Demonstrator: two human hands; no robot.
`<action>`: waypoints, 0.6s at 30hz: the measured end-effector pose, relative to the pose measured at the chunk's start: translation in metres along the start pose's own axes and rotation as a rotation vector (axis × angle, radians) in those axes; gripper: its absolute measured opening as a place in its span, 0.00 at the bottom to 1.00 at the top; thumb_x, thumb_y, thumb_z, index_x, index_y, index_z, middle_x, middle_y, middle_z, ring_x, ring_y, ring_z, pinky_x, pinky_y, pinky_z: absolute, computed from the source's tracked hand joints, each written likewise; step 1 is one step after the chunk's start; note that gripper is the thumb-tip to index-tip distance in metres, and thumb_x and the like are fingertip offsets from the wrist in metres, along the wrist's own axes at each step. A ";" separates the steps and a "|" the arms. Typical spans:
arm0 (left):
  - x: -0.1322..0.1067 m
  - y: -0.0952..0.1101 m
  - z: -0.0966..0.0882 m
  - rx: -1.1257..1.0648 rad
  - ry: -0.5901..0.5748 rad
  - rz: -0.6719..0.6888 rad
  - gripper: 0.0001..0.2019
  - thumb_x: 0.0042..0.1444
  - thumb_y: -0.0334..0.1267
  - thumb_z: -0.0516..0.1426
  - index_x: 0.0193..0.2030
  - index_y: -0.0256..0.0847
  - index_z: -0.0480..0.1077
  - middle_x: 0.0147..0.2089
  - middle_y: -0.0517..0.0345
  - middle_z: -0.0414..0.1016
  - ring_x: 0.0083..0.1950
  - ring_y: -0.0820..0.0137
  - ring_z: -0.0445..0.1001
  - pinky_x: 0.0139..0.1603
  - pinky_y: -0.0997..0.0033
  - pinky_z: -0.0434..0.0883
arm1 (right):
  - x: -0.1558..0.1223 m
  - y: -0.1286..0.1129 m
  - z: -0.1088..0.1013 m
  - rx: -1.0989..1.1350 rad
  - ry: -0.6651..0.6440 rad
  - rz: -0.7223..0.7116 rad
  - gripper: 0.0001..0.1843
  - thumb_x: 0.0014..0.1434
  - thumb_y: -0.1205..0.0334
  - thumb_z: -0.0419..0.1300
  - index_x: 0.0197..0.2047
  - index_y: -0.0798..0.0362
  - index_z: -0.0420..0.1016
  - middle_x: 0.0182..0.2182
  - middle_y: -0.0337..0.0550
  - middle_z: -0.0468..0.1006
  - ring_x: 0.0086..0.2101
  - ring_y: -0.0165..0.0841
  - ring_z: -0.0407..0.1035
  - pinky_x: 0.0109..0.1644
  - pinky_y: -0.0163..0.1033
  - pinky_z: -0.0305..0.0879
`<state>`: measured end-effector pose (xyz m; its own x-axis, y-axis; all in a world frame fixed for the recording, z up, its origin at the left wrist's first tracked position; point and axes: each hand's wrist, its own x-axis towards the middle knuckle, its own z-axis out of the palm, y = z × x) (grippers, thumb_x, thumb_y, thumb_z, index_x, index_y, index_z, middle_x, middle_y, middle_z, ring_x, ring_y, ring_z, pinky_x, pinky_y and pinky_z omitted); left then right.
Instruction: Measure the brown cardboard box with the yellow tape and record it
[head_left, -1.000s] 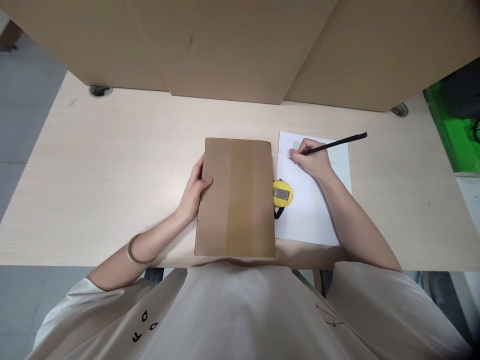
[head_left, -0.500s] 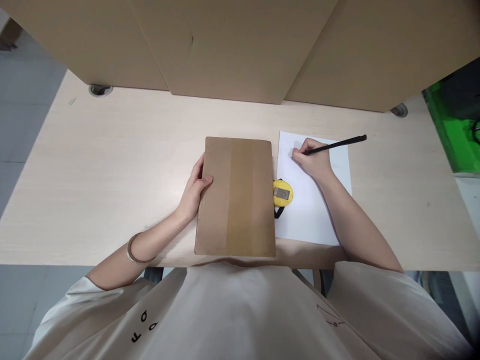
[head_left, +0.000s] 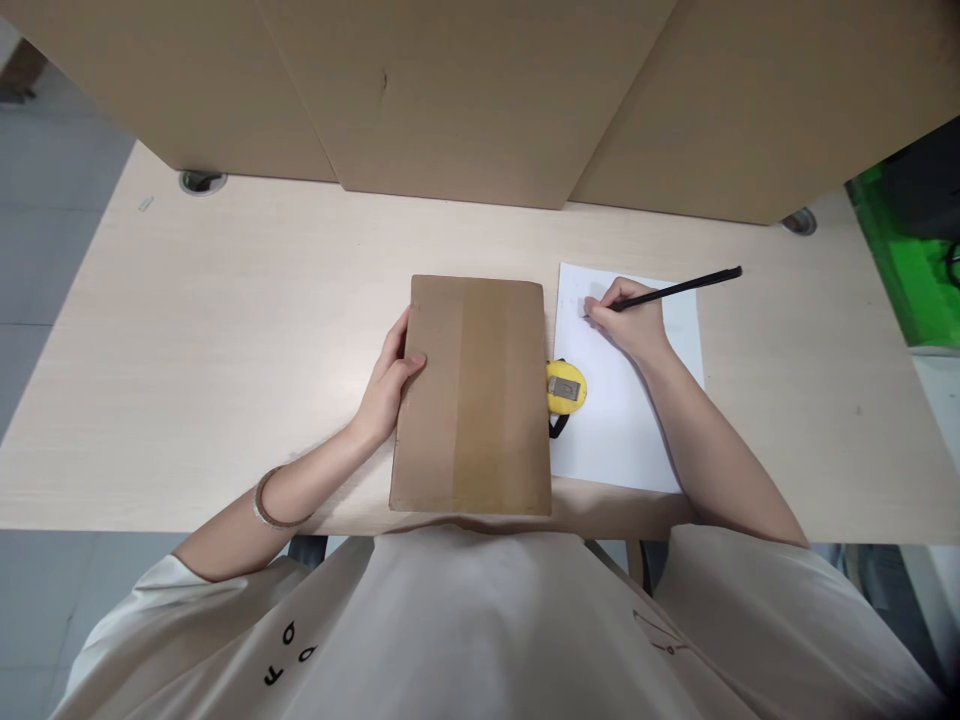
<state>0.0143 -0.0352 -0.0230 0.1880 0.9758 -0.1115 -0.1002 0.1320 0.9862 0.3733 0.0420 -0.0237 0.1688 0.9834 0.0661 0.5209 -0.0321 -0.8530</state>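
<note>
A brown cardboard box (head_left: 480,395) with a strip of tape down its top sits in front of me. My left hand (head_left: 388,385) grips its left side, thumb on the top edge and fingers partly hidden along the side. My right hand (head_left: 630,315) pinches a black pen (head_left: 690,285), its tip at the upper left of a white sheet of paper (head_left: 607,430). Faint marks show near the tip, too small to read. Between box and paper lies a yellow tape measure (head_left: 566,387) with a black strap, resting partly on the sheet.
Tall cardboard panels (head_left: 450,100) stand along the back of the pale wooden table (head_left: 187,350). Round cable holes (head_left: 202,182) are near both back corners. A green and black object (head_left: 900,240) is beyond the right edge.
The pen's upper end has swung slightly right and up, and my right hand has shifted a little to the right. My left hand and the box stay put.
</note>
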 end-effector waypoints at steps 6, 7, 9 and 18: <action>0.001 -0.002 -0.001 -0.006 -0.008 0.013 0.32 0.63 0.49 0.60 0.74 0.57 0.61 0.80 0.58 0.62 0.80 0.46 0.59 0.77 0.41 0.65 | -0.001 -0.006 0.001 -0.012 -0.030 0.009 0.17 0.50 0.67 0.65 0.18 0.52 0.61 0.15 0.38 0.67 0.19 0.26 0.56 0.26 0.34 0.52; 0.001 -0.001 -0.001 -0.002 -0.006 0.011 0.32 0.63 0.48 0.60 0.74 0.57 0.61 0.79 0.58 0.62 0.80 0.46 0.59 0.77 0.41 0.65 | -0.001 -0.006 0.001 -0.013 -0.029 0.008 0.17 0.49 0.67 0.65 0.18 0.52 0.61 0.15 0.37 0.67 0.19 0.26 0.56 0.26 0.34 0.51; 0.002 0.000 0.000 0.000 0.006 0.001 0.32 0.62 0.49 0.60 0.73 0.57 0.62 0.79 0.58 0.62 0.81 0.46 0.59 0.78 0.40 0.64 | -0.001 -0.006 0.001 -0.016 -0.024 0.004 0.16 0.48 0.68 0.64 0.18 0.52 0.60 0.15 0.37 0.66 0.19 0.25 0.55 0.26 0.34 0.51; 0.002 0.000 -0.002 -0.020 0.003 -0.014 0.34 0.61 0.47 0.61 0.74 0.56 0.62 0.81 0.59 0.60 0.82 0.46 0.56 0.81 0.39 0.59 | 0.003 -0.002 0.002 -0.046 0.030 -0.033 0.15 0.43 0.70 0.62 0.17 0.53 0.57 0.16 0.35 0.58 0.22 0.24 0.51 0.29 0.34 0.48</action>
<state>0.0131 -0.0335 -0.0238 0.1869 0.9744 -0.1252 -0.1173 0.1486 0.9819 0.3709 0.0450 -0.0229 0.1751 0.9784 0.1097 0.5640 -0.0084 -0.8257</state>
